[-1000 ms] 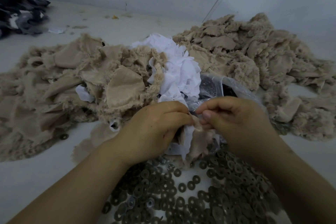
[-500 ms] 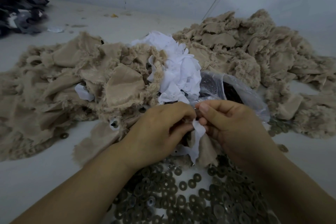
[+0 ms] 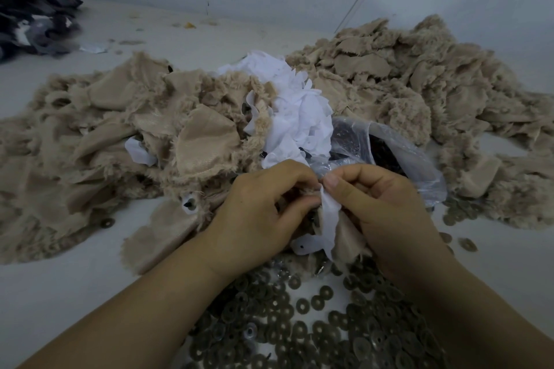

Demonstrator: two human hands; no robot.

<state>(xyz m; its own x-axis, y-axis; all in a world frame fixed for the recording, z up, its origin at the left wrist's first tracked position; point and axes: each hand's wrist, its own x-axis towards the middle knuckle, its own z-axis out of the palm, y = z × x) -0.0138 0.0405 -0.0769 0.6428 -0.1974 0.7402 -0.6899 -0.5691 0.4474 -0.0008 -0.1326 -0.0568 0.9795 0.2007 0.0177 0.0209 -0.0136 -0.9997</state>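
Observation:
Both hands meet at the centre over a small bundle of cloth. My left hand [image 3: 263,204] grips a tan furry fabric piece [image 3: 347,237] from the left, fingers curled round it. My right hand [image 3: 380,207] pinches a white fabric strip [image 3: 328,216] between thumb and forefinger; the strip hangs down in front of the tan piece and ends in a white tab with a hole [image 3: 305,244]. What lies between the two palms is hidden.
Heaps of tan furry fabric pieces lie left [image 3: 120,135] and right [image 3: 419,93], with a white fabric pile [image 3: 296,117] between. A clear plastic bag [image 3: 389,153] of dark parts sits behind my right hand. Several dark metal washers [image 3: 299,323] cover the near table. Dark cloth [image 3: 30,21] lies far left.
The white strip has come out from between my fingers and now hangs longer in front of the tan piece. Both hands have stayed in about the same place.

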